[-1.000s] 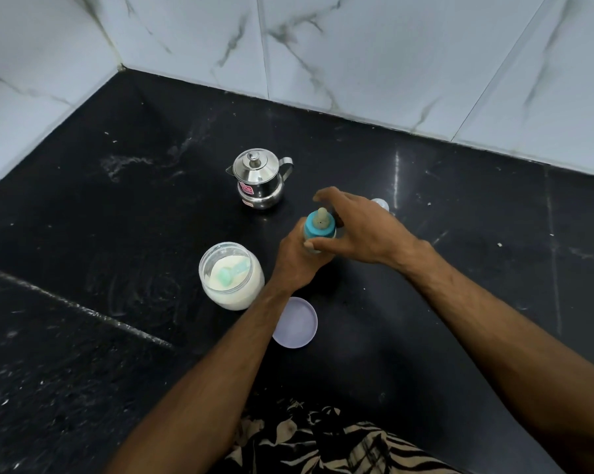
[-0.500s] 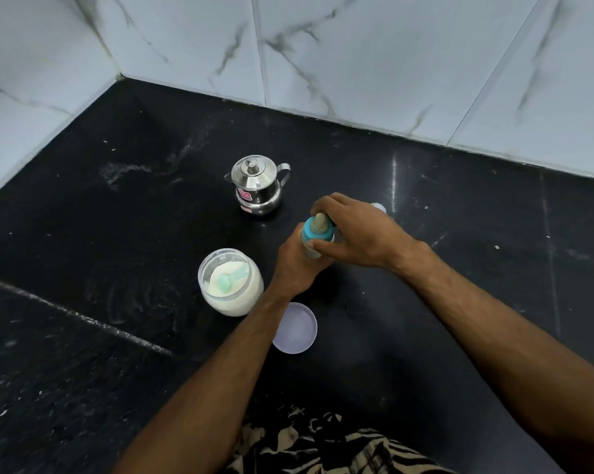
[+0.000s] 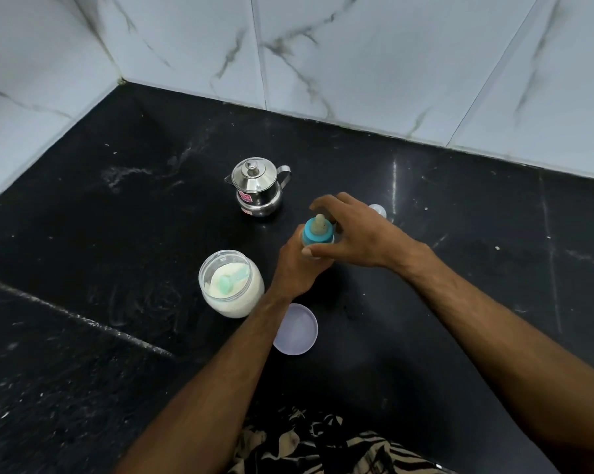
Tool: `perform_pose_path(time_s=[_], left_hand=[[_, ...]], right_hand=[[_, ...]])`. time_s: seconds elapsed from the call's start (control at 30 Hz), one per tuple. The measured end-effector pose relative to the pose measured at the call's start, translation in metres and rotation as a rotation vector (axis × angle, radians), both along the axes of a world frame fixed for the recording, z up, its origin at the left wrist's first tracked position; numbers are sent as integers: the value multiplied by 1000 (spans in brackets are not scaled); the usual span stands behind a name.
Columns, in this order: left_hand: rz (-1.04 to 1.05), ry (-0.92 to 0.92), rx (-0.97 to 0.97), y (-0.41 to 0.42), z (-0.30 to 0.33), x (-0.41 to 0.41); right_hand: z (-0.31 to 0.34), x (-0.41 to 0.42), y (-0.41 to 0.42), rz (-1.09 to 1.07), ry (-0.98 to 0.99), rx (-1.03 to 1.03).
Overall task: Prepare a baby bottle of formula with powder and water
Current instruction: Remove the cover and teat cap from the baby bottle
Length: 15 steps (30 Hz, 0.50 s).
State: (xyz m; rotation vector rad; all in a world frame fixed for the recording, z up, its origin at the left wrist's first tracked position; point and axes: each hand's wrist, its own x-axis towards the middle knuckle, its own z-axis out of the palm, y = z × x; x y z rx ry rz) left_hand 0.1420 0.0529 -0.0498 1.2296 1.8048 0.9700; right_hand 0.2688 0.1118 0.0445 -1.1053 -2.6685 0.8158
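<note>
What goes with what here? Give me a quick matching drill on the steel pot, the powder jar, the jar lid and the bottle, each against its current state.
Things:
1. steel pot
2. powder jar
3. jar lid
4. baby bottle

States:
A. lying flat on the counter, off its jar
B. held by both hands, blue collar and teat on
C. open, green scoop resting in the powder
D. lidded, standing untouched behind the hands

Pairs: 1-D, 2-C, 3-A, 4-B

Black counter (image 3: 124, 234): kettle (image 3: 258, 186), jar (image 3: 232, 285), lid (image 3: 297, 330).
</note>
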Motion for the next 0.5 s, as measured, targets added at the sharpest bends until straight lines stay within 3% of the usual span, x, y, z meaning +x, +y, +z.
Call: perform_pose_path(time_s=[0.13, 0.27, 0.5], left_hand=[[-16, 29, -12, 1, 3, 0], [-3, 98, -19, 2, 2, 2], [-3, -8, 28, -3, -1, -2]], right_hand=[[-9, -6, -8, -87, 36, 107], [-7, -5, -7, 0, 30, 96], [-15, -6, -9, -73, 53, 90]])
